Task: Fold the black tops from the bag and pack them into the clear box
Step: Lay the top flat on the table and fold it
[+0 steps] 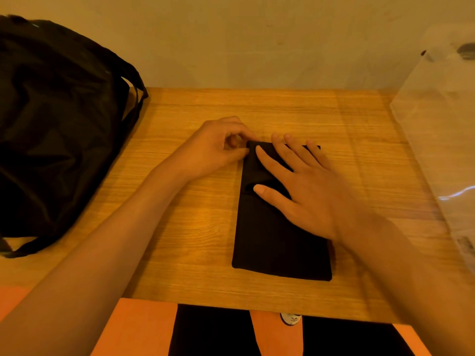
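Observation:
A black top (277,245), folded into a long narrow strip, lies on the wooden table (200,227) with its short end toward me. My left hand (218,147) pinches the strip's far left corner with curled fingers. My right hand (300,186) lies flat on the far half of the strip, fingers spread and straight, pressing the cloth down. The black bag (56,129) slumps at the table's left edge. The clear box (442,129) stands at the right edge, its inside hard to make out.
A plain wall runs behind the table's far edge. The bag's straps (136,93) hang over the table's left rear corner. Below the near edge I see my legs and an orange floor (144,327).

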Demonstrator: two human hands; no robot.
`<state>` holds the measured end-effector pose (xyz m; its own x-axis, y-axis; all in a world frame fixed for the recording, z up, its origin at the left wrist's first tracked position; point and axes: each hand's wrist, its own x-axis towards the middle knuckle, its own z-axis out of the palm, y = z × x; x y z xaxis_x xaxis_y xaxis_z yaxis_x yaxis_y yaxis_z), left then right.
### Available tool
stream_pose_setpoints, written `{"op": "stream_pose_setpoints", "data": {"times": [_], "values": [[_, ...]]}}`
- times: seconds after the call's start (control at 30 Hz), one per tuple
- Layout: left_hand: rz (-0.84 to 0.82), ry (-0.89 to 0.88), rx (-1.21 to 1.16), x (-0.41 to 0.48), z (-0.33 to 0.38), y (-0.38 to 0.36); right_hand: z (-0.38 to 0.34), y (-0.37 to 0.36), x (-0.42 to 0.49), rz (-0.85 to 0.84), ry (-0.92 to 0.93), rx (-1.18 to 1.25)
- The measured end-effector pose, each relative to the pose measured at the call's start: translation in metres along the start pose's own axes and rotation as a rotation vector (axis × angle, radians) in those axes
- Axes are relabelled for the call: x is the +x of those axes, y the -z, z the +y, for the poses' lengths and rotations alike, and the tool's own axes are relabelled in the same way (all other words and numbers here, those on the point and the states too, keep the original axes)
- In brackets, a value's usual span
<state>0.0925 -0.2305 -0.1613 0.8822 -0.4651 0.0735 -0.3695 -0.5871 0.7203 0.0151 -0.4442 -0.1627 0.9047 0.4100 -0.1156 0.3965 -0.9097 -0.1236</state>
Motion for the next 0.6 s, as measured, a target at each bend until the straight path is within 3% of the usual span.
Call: {"op": "stream_pose_setpoints", "data": {"times": [0.27, 0.6], "values": [[0.052, -0.141, 0.124, 0.005, -0.002, -0.005, 0.0, -0.004, -0.003, -0.004, 0.042, -0.003], [0.141, -0.187, 0.063, 0.008, -0.009, -0.014, 0.003, -0.002, -0.008, -0.021, 0.074, -0.007]]}}
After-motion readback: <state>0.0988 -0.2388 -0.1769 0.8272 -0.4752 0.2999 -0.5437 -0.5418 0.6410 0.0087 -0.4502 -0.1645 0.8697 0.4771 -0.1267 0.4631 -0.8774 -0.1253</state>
